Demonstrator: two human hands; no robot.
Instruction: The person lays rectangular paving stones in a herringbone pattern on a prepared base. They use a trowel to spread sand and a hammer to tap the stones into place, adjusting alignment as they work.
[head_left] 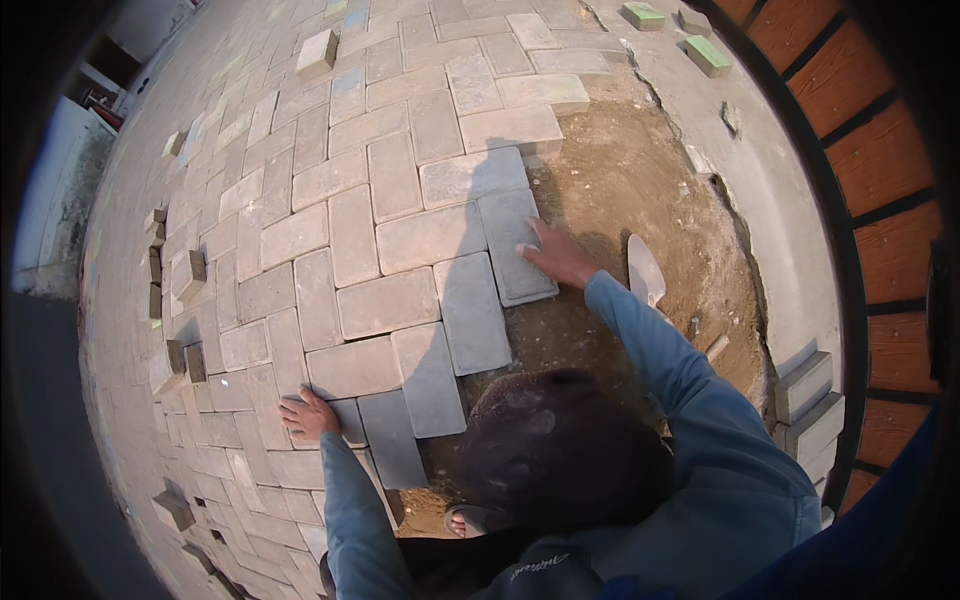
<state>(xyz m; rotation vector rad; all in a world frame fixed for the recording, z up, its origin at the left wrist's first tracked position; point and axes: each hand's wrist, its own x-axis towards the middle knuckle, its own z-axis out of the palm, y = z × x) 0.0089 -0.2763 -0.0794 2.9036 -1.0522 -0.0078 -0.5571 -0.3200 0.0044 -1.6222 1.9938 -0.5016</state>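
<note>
My left hand [307, 413] lies open, fingers spread, on the laid pale herringbone pavers [367, 376] at lower left. My right hand [555, 252] rests on a grey paver [505, 275] at the pavement's right edge, its thumb and fingers apart. That paver sits in my shadow, beside bare sandy ground [610, 160]. A pale trowel blade [645, 270] lies on the sand just right of my right hand. My dark-clad knee [560, 450] fills the lower middle.
Loose blocks [188, 275] stand on the paving at left and top [316, 55]. A concrete strip [770, 230] at right holds green-topped blocks [708, 58] and stacked blocks [805, 390], beside a slatted orange-brown panel [875, 150]. A stained wall [60, 200] is far left.
</note>
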